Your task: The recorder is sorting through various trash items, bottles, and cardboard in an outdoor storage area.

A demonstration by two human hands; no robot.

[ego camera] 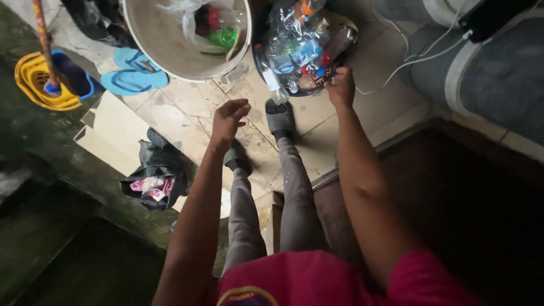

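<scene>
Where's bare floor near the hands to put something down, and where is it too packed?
Bare tile lies between the left hand, the pale bucket and the blue flip-flops, and also right of the right hand, up to the white cable. It is crowded at the heap of plastic bottles that the right hand reaches into, and by the black bag.

Home backyard wash area: cracked tiles (187, 107), mop bucket (42, 82), flip-flops (133, 71), rubbish bags (156, 178).
</scene>
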